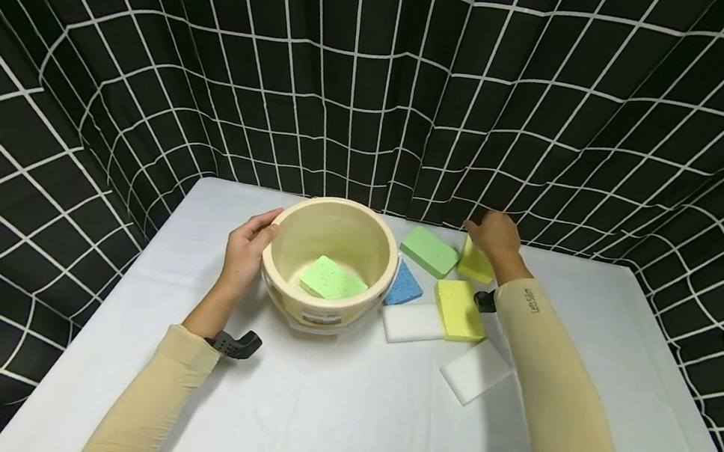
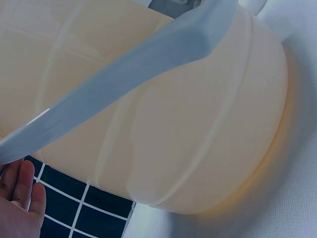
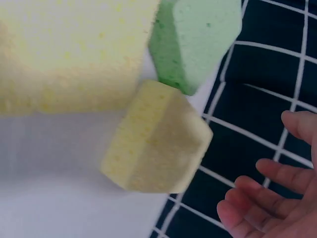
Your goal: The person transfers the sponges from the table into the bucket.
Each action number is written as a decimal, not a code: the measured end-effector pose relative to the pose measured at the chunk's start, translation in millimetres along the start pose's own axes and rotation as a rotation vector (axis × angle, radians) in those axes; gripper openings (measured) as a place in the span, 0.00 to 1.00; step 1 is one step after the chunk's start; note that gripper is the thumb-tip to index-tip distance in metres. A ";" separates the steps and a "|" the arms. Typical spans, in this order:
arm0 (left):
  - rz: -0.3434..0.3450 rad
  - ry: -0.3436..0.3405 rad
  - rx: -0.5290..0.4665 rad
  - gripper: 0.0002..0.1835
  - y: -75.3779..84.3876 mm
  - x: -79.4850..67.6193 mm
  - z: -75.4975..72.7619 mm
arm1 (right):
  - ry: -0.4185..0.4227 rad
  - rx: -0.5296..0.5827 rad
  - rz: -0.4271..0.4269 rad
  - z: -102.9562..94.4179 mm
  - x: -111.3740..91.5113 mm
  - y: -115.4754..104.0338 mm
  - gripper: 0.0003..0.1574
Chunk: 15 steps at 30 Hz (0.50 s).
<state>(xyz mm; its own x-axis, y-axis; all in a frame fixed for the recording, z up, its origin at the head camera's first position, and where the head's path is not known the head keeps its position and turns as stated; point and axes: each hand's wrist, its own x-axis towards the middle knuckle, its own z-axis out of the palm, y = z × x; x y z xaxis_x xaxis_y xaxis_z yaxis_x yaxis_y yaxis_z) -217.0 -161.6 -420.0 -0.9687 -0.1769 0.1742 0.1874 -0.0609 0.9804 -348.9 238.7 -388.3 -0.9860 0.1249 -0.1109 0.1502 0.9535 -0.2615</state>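
Note:
In the head view, my left hand [image 1: 245, 253] holds the cream bucket [image 1: 336, 211] at its left rim, the thumb lying at the edge. Inside the bucket lies a light green sponge [image 1: 333, 280]. The left wrist view shows the bucket's wall and a pale handle [image 2: 124, 77]. My right hand [image 1: 496, 236] is over a yellow sponge [image 1: 476, 261] at the table's back edge. Seen from the right wrist, its fingers are spread and apart from that yellow sponge [image 3: 158, 141]. A green sponge [image 1: 429, 251] lies just left of it.
Right of the bucket lie a blue sponge [image 1: 404, 285], a second yellow sponge [image 1: 460, 311] and two white sponges [image 1: 413, 324], [image 1: 476, 372]. They rest on a white-covered table [image 1: 325, 417]. A black curtain with white grid lines [image 1: 366, 83] stands behind and at both sides.

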 end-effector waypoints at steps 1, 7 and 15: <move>0.000 -0.003 0.002 0.20 0.2 0.1 0.4 | -0.010 0.004 0.016 2.1 0.7 2.3 0.39; -0.002 -0.001 -0.004 0.20 0.6 -0.4 1.7 | -0.058 0.007 0.067 15.5 3.4 13.9 0.48; 0.006 0.002 0.001 0.20 0.8 -0.9 1.8 | -0.102 0.017 0.102 28.4 4.0 21.0 0.50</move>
<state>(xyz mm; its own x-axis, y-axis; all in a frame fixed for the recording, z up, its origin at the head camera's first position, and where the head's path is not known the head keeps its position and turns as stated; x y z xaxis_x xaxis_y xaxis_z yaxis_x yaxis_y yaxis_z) -216.3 -159.8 -419.2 -0.9672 -0.1788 0.1802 0.1934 -0.0590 0.9793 -347.7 251.4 -421.5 -0.9531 0.1910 -0.2346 0.2509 0.9325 -0.2599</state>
